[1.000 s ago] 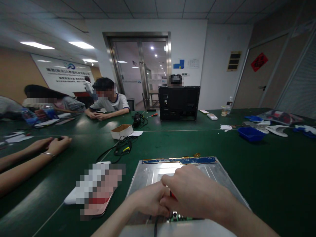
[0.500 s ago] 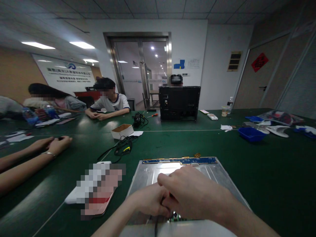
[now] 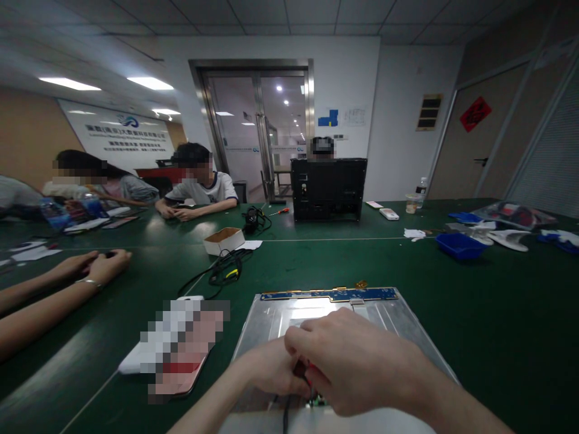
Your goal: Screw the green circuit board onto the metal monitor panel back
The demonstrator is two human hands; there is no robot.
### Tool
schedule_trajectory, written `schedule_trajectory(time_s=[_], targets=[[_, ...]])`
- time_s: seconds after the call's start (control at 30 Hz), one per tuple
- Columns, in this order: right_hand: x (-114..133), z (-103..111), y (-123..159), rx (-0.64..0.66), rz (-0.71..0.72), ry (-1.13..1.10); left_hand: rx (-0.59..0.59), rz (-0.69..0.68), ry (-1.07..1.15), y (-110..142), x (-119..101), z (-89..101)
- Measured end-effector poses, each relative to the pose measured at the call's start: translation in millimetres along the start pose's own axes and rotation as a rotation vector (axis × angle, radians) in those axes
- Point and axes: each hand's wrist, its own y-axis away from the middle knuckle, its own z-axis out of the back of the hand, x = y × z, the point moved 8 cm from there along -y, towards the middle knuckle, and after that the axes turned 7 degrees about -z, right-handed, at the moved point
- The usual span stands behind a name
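A silver metal-backed display panel lies before me, a narrow blue circuit strip along its far edge. Over its near part my right hand is closed round a red and black screwdriver, mostly hidden by the fingers, tip pointing down. Close against it, my left hand has its fingers curled low by a small green circuit board; what they hold is hidden. A black cable runs toward me from under the left hand. Something white and blurred covers the panel's near edge.
Two phones, one white and one pink, lie left of the panel. Beyond are coiled black cables, an open white box, a black monitor and a blue tray. Another person's hands rest at left.
My right hand has turned and shifted slightly, showing more of the red and black screwdriver between the hands. The left hand stays nearly in place; the panel has not moved.
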Motion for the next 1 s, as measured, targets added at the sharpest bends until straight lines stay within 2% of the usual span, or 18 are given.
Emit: schedule_trajectory(time_s=[0.13,0.37,0.47,0.6,0.73,0.83,1.0], targets=[[-5.2,0.0,-2.0,-0.035,-0.060,0.036,0.032,-0.016,-0.012,-0.8,0.0,-2.6],[-1.8,-0.7,-1.5,-0.024,-0.051,0.049,0.029,0.018,-0.066,-0.7,-1.5,1.8],[-5.2,-2.2,-2.5,-0.042,-0.097,0.079,0.029,-0.015,0.019,-1.3,-3.1,1.0],[-11.1,-2.1,-4.9,-0.071,-0.170,0.108,-0.028,-0.050,0.155,1.2,-7.1,3.6],[-11.8,-0.4,-8.3,-0.057,-0.230,0.128,-0.062,-0.061,0.174,2.2,-9.2,4.9],[-7.4,-0.4,-10.7,-0.060,-0.225,0.149,-0.033,-0.085,0.133,-0.1,-8.8,2.3],[-0.5,-5.4,-10.9,-0.085,-0.144,0.161,-0.013,-0.024,0.031,-0.2,-3.3,2.6]])
